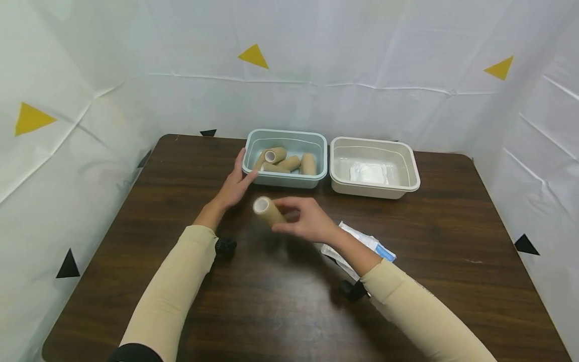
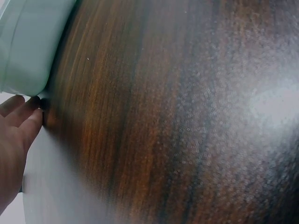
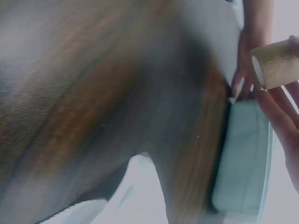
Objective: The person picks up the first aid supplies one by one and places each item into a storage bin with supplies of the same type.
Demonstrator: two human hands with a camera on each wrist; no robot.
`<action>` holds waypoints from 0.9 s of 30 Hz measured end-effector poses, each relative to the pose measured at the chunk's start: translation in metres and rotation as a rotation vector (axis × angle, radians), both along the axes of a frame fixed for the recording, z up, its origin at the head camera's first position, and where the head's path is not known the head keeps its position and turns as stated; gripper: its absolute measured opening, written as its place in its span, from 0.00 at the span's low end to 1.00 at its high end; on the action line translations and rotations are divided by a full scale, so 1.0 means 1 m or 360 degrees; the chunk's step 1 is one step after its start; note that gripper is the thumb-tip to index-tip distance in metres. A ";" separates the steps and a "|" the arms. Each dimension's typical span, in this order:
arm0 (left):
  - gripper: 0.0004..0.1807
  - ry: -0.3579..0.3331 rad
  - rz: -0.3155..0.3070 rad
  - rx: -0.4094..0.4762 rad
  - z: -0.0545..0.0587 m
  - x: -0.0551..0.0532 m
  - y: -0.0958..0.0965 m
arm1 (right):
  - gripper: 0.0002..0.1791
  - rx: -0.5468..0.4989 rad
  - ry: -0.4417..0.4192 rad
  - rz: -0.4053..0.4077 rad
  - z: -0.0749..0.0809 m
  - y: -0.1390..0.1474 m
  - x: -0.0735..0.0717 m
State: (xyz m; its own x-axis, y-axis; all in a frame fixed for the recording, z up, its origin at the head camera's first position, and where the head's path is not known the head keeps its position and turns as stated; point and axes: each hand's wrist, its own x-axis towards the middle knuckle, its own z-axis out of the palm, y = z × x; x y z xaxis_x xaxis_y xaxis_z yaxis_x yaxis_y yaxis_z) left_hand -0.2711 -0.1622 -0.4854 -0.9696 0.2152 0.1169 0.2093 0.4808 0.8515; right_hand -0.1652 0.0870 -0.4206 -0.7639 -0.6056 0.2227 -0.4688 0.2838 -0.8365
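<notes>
My right hand (image 1: 307,219) pinches a tan bandage roll (image 1: 270,211) between thumb and fingers, held above the table in front of the light blue bin (image 1: 285,181). The roll's pale core faces left in the head view. Part of the same roll (image 3: 278,64) also appears in the right wrist view. Fairly straight, the fingers of my left hand (image 1: 232,187) touch the left end of the blue bin, its thumb at the front corner. Several tan rolls (image 1: 308,164) lie inside that bin. In the left wrist view the left hand (image 2: 18,135) reaches to the bin's end (image 2: 32,51).
A beige bin (image 1: 375,190) with a white packet (image 1: 368,172) in it stands just right of the blue one. White and blue packets (image 1: 362,240) lie on the dark wood table (image 1: 271,311), partly under the right forearm. White sheeting (image 1: 316,45) hangs behind the table.
</notes>
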 end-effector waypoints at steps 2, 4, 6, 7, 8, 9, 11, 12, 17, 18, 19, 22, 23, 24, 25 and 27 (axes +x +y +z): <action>0.42 -0.0001 -0.0004 0.0003 0.000 0.000 0.000 | 0.28 -0.0053 -0.0078 -0.0133 0.003 0.004 -0.006; 0.42 0.0002 -0.0012 0.0005 0.001 0.001 0.000 | 0.28 -0.0113 -0.0176 -0.0256 0.006 0.008 -0.012; 0.43 0.0006 -0.0020 0.0007 0.001 0.001 0.000 | 0.27 -0.0198 -0.0311 -0.0383 0.009 0.011 -0.018; 0.43 0.0009 -0.0021 0.0006 0.000 0.001 0.000 | 0.28 -0.0270 -0.0415 -0.0435 0.011 0.013 -0.021; 0.43 0.0010 -0.0024 0.0005 0.000 0.000 0.000 | 0.28 -0.0352 -0.0520 -0.0479 0.013 0.014 -0.024; 0.43 0.0011 -0.0026 0.0003 0.000 0.000 0.000 | 0.29 -0.0439 -0.0627 -0.0522 0.015 0.016 -0.027; 0.43 0.0010 -0.0027 0.0004 -0.001 0.000 0.000 | 0.30 -0.0606 -0.0809 -0.0621 0.019 0.018 -0.034; 0.43 0.0012 -0.0028 0.0006 -0.001 0.000 0.000 | 0.31 -0.0681 -0.0889 -0.0663 0.021 0.019 -0.037; 0.43 0.0012 -0.0027 0.0015 0.001 0.001 0.000 | 0.32 -0.0802 -0.1020 -0.0856 0.029 0.024 -0.055; 0.43 0.0015 -0.0026 0.0018 0.001 0.001 0.000 | 0.32 -0.0800 -0.1025 -0.0885 0.031 0.024 -0.058; 0.43 0.0011 -0.0026 0.0019 0.002 0.001 0.000 | 0.32 -0.0793 -0.1026 -0.0912 0.032 0.024 -0.062; 0.42 0.0004 -0.0029 0.0016 0.002 0.002 0.000 | 0.33 -0.0772 -0.1039 -0.0986 0.033 0.023 -0.070; 0.42 0.0002 -0.0030 0.0015 0.002 0.003 0.000 | 0.33 -0.0768 -0.1046 -0.1008 0.033 0.023 -0.072; 0.42 0.0004 -0.0030 0.0014 0.002 0.003 0.000 | 0.33 -0.0763 -0.1054 -0.1026 0.033 0.023 -0.074; 0.42 0.0005 -0.0033 0.0016 0.002 0.003 0.001 | 0.33 -0.0761 -0.1063 -0.1043 0.033 0.023 -0.076; 0.42 0.0011 -0.0031 0.0018 0.002 0.003 0.001 | 0.33 -0.0760 -0.1074 -0.1066 0.031 0.022 -0.078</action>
